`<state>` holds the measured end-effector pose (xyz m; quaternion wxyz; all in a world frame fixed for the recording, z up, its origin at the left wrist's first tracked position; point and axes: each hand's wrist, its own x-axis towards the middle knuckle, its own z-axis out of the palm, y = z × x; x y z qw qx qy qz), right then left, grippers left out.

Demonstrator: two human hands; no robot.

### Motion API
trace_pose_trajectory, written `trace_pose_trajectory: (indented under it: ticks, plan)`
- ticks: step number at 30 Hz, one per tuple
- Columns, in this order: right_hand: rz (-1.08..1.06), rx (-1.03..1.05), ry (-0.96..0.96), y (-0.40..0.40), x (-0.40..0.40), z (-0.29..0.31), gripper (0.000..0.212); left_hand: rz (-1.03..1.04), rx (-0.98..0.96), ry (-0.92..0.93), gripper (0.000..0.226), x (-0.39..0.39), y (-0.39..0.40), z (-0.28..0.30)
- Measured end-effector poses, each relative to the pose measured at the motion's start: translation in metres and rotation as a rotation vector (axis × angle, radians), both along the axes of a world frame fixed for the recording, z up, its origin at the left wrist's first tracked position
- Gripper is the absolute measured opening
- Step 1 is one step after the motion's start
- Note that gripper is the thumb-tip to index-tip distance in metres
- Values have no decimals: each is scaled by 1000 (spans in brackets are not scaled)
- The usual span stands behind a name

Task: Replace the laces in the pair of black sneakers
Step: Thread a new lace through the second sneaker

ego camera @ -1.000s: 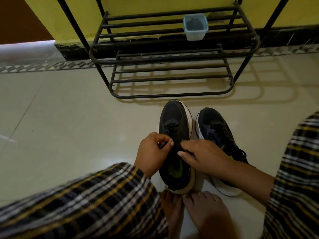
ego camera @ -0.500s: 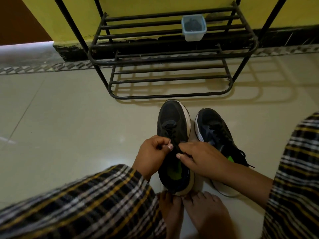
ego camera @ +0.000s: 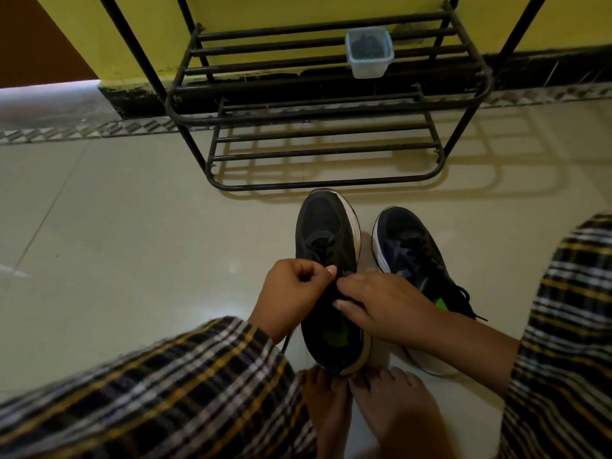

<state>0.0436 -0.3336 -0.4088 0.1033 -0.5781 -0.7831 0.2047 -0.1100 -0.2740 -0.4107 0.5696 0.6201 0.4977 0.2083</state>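
Low in the centre of the frame, the left hand (ego camera: pixel 293 293) and right hand (ego camera: pixel 381 304) pinch a thin black lace (ego camera: pixel 287 339) over the left black mesh sneaker with a white sole (ego camera: pixel 326 233) — toe pointing up-frame. Just right of it stands the second black sneaker (ego camera: pixel 410 250) (laced, ends trailing). Above, a black metal shoe rack (ego camera: pixel 324 137) holds a small clear plastic tub (ego camera: pixel 369 56).

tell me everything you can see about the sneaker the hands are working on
The left sneaker is black with a mesh-looking toe, a white sole edge and a green insole. It sits on the tiled floor, toe toward the shoe rack, beside the right sneaker, its heel against bare toes. The left hand pinches its black lace; the right hand rests over its tongue.
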Motion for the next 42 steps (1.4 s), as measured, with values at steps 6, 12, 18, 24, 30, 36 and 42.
trace_pose_trajectory:
  ticks: [6, 12, 18, 24, 30, 36, 42]
  plan:
    - [-306, -56, 439, 3, 4, -12, 7, 78, 81, 39, 37, -2, 2, -6]
    - [-408, -18, 586, 16, -5, -17, 17, 114, 100, 42, 38, 1, 0, -13]
    - [-439, -34, 600, 26, -7, -14, 11, 60, 53, 24, 24, 0, -1, -19]
    - [-521, -119, 559, 30, -2, -21, 29, 51, 368, 337, 39, -1, -19, -40]
    - [-564, -107, 659, 23, -1, -18, 23, 174, 100, 485, 103, -1, -33, -49]
    - [-711, 207, 843, 36, 6, 19, 21, 122, 55, 381, 85, 2, -32, -49]
    - [-701, -87, 1090, 43, 10, 48, 18, 127, 98, 343, 70, 5, -31, -52]
